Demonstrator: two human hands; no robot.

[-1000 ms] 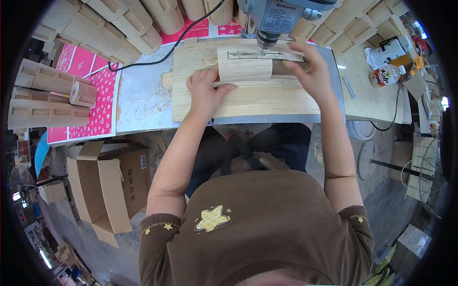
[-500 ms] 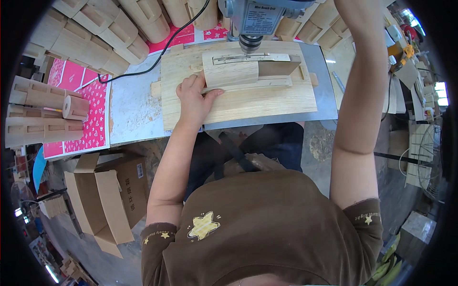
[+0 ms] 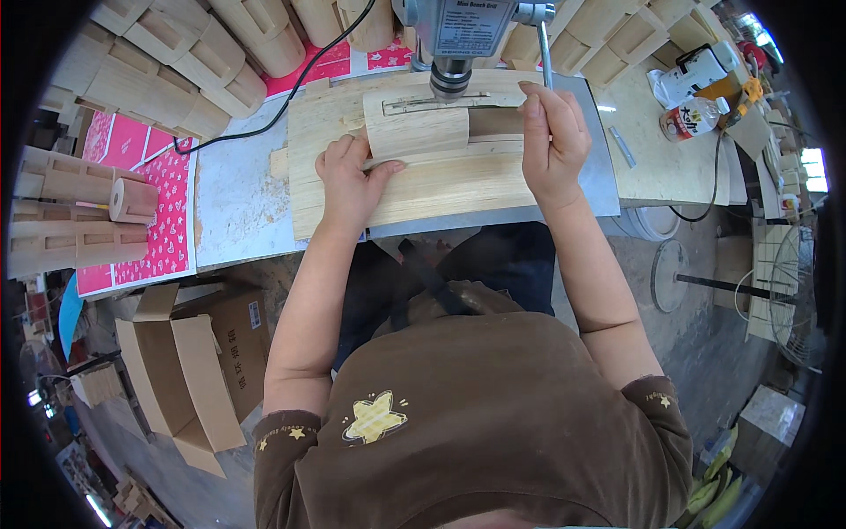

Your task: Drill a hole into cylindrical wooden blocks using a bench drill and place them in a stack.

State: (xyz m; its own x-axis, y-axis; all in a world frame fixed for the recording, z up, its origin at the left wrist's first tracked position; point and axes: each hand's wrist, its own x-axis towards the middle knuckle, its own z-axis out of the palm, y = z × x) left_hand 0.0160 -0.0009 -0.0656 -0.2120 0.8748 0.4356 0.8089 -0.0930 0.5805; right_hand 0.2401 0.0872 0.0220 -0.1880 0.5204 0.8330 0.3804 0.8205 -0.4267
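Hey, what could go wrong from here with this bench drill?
The left hand alone appears to steady the wooden piece, so it might shift under the chuck. With the right hand at the lever, an uneven pull could jolt things. The black cable might snag.

The wooden block (image 3: pixel 419 136) is pale, grained cream; that drill (image 3: pixel 465 32), blue-grey; the sheet (image 3: pixel 174 189) over there, pink doodled in white; the shirt (image 3: pixel 493 397), brown.
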